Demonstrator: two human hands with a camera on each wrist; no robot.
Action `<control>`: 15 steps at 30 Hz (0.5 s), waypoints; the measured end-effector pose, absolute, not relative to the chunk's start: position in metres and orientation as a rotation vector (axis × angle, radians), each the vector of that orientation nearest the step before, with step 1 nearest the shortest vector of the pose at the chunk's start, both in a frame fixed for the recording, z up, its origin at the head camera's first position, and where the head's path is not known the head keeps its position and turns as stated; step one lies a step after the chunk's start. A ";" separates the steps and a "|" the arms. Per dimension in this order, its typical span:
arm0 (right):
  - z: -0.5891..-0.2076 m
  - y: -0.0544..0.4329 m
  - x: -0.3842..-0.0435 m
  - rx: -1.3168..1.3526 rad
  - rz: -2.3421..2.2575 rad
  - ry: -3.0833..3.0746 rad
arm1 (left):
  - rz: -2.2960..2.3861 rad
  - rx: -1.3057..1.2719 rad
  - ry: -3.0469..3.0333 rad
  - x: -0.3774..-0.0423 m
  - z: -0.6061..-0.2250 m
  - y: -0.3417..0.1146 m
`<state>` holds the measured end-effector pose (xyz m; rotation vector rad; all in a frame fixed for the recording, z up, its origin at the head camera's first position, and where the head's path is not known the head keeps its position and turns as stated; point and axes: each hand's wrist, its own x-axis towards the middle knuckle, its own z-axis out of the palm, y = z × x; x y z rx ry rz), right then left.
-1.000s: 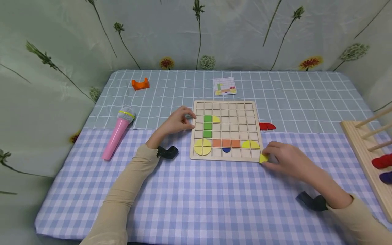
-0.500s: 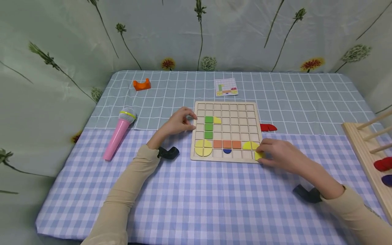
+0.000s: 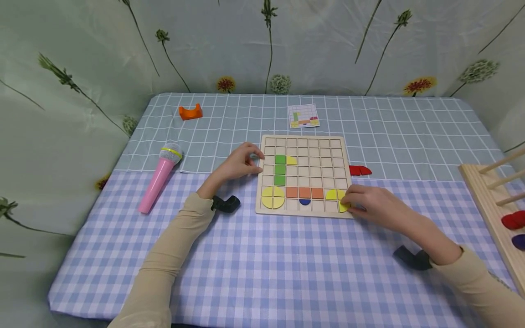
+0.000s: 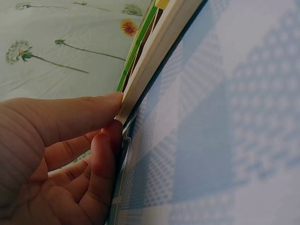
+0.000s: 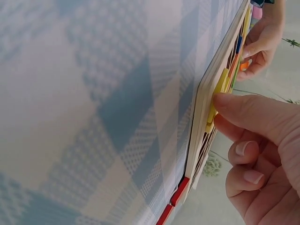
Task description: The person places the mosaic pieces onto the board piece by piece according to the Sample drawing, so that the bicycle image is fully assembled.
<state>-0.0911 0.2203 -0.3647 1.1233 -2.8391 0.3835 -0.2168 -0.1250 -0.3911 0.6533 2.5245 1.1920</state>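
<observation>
On the table lies a wooden grid board [image 3: 320,159] holding green squares [image 3: 280,169], orange squares [image 3: 305,193], a blue half-round piece [image 3: 305,202] and several yellow quarter-circle pieces [image 3: 272,197]. My left hand [image 3: 239,161] holds the board's left edge, its thumb [image 4: 101,104] against the rim in the left wrist view. At the board's lower right corner, my right hand [image 3: 375,202] pinches a yellow quarter-circle piece [image 5: 218,93] between thumb and index finger. That piece lies at the grid, just below two other yellow pieces; the fingers partly cover it.
Behind the board lies a printed pattern card [image 3: 303,116]. Red pieces [image 3: 360,170] lie against its right side. A pink toy microphone [image 3: 160,177] and an orange stand [image 3: 190,112] are at left. A wooden peg rack [image 3: 484,196] stands at far right.
My right hand has moved left, bringing the yellow quarter-circle piece from beyond the board's lower right corner onto the corner cell and turning it. My left hand has stayed at the board's edge.
</observation>
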 end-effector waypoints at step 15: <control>-0.343 0.264 -0.085 0.897 0.303 -2.896 | 1.189 0.648 2.523 -0.216 -0.388 -0.124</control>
